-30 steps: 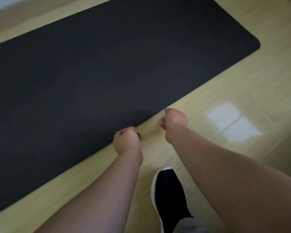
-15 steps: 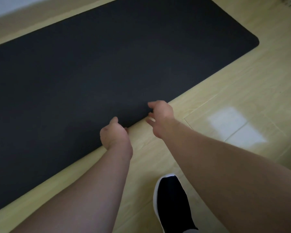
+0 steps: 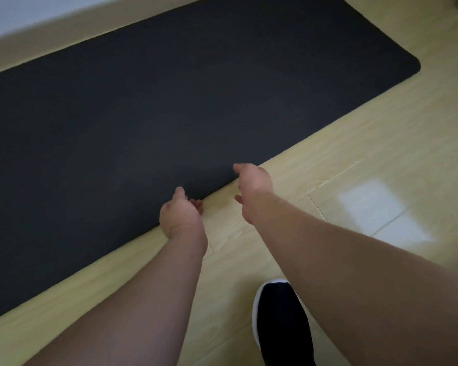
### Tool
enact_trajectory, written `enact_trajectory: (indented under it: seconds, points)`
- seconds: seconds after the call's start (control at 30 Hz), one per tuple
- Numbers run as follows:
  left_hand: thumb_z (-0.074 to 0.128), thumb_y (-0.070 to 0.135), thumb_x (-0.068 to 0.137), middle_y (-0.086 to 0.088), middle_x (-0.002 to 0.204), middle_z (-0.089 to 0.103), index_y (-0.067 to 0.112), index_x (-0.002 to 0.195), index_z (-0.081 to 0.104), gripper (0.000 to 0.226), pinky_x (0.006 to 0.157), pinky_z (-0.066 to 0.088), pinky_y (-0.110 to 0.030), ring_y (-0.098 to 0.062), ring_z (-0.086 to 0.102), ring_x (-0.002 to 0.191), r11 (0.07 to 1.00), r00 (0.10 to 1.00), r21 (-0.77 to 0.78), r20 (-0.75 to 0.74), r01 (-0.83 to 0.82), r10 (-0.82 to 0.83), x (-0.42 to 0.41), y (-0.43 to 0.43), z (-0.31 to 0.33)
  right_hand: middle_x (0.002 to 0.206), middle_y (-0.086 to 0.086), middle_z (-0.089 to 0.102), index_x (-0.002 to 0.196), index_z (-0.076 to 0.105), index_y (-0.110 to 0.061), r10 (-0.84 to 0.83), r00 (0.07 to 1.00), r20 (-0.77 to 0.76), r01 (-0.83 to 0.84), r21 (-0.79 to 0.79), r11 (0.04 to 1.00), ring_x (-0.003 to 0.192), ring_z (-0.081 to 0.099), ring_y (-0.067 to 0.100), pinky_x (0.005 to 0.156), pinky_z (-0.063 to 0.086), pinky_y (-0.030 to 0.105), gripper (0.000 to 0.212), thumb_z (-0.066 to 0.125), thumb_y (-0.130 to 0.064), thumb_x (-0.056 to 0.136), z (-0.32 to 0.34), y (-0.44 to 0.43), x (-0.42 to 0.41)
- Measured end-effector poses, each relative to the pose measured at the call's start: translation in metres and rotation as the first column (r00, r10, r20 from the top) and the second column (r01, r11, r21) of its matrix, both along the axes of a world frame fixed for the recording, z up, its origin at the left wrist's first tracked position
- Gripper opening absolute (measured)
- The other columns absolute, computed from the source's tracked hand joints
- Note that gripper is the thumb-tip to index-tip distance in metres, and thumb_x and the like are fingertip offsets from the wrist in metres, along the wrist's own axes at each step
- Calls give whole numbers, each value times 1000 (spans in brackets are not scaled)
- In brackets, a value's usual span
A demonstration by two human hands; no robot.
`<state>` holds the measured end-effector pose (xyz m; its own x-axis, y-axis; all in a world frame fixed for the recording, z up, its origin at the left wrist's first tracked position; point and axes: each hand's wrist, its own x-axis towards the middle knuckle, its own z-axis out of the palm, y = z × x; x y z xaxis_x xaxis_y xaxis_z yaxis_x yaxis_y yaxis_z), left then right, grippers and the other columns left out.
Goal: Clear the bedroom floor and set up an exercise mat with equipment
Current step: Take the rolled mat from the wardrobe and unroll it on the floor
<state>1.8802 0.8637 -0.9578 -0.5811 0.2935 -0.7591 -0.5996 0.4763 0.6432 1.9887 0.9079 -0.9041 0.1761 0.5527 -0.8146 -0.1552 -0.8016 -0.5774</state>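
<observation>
Black with a white rim, a shoe (image 3: 283, 323) stands on the pale wood floor (image 3: 341, 159), closest to the person. Both bare arms reach out past it, toward the mat (image 3: 169, 107).

The left hand (image 3: 181, 217) is right at the near long edge of the mat. Its thumb lies over the dark top and its fingertips (image 3: 196, 203) curl in at the edge. I cannot tell if this grip really pinches the mat or only touches it.

The right hand (image 3: 253, 188) is just beside it, a little farther along the same edge. Its grip is open like a letter C, thumb above the mat and fingers low by the floor, and it holds nothing.

The mat lies flat, straight in front of both hands. Its long way runs from the left side across to the rounded corner far off on the right, close along the far edge of the floor by the wall (image 3: 16, 11). So the hands meet the long side, not an end. I think a tug or push here would slide the whole mat sideways, and the left hand is the one closest to taking hold.
</observation>
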Motion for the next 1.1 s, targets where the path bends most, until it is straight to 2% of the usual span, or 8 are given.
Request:
enact_trajectory:
  seconds: [0.17,0.27,0.43,0.7,0.83,0.93,1.03,1.1]
  points:
    - [62,35,96,-7,77,67,8,94,63,28,79,62,-38,-25,74,76,1000,1000,-10,16,-24,25,-25,-23,1,100,9,61,119,56,-17,56,998,5,-56,-41,998,109,59,31,99,49,43,22,56,-25,99,6,-21,-14]
    - [59,37,98,-9,74,65,7,94,61,31,73,62,-37,-25,72,71,1000,998,-10,53,-28,28,-42,-42,8,106,13,62,130,57,-14,113,993,26,-112,-57,992,99,60,28,99,52,46,34,58,-28,98,10,-37,-30]
    - [56,37,101,-10,79,64,6,95,60,32,69,60,-36,-27,71,72,992,986,-36,113,-117,120,-95,-92,25,122,5,58,133,55,-18,245,969,34,-240,-103,965,104,60,24,96,55,44,41,62,-34,96,13,-67,-70]
    - [51,35,103,-9,86,66,8,87,57,32,86,60,-36,-26,69,79,901,897,-72,88,-428,433,-270,-200,63,116,5,61,141,50,-15,623,769,144,-614,-106,782,105,61,23,92,57,45,53,62,-41,96,41,-135,-220]
    - [43,38,104,-6,75,64,5,82,56,41,88,56,-33,-19,64,65,822,823,-114,45,-558,566,-357,-250,70,127,7,59,143,48,-12,720,687,97,-708,-133,693,106,61,23,89,57,42,53,58,-41,100,51,-182,-301]
    - [37,39,106,-4,82,66,5,115,62,43,90,54,-30,-17,68,79,746,745,-123,57,-655,664,-411,-287,69,125,9,60,141,51,-11,705,709,6,-696,-152,701,106,62,25,86,57,42,51,58,-41,100,46,-218,-356]
    - [38,29,104,-9,122,67,11,144,48,45,78,55,-32,-19,60,95,711,702,-81,118,-698,703,-440,-311,59,123,13,61,140,53,-11,578,807,-120,-590,-200,782,109,61,30,96,55,47,52,58,-44,100,31,-244,-392]
    - [40,26,102,-11,139,57,9,147,44,48,89,54,-34,-20,57,104,653,627,-89,212,-752,750,-447,-320,53,131,17,58,143,51,-11,471,864,-180,-503,-235,832,115,59,33,99,52,49,56,57,-46,100,21,-256,-409]
